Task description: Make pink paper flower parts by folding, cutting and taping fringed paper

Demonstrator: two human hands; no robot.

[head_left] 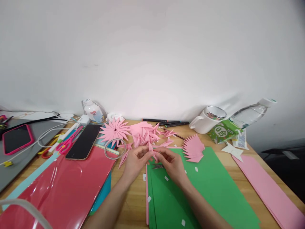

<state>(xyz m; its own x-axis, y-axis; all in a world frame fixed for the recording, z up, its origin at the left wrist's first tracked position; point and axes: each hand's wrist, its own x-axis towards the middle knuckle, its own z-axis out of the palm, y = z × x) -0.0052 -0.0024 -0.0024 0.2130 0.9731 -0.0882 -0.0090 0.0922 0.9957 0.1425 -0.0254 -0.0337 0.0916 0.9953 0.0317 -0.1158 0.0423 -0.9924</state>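
A small folded pink paper piece (152,152) is pinched between both hands, above the upper left corner of the green paper sheets (209,187). My left hand (135,159) grips it from the left, thumb against the fingers. From the right, my right hand (172,162) closes on its other side. Partly below the right hand lies a small pair of scissors with dark blades (157,166). Just beyond the hands is a heap of folded pink paper pieces (143,132). A round pink paper star (115,129) lies left of it, a fan-shaped pink piece (193,148) to the right.
At left lie a dark phone (84,142), pink scissors (69,140) and a red plastic-covered sheet (62,187). A white mug (206,121), a green packet (224,132) and a tilted water bottle (250,114) stand at back right. Pink paper strips (269,187) lie along the right edge.
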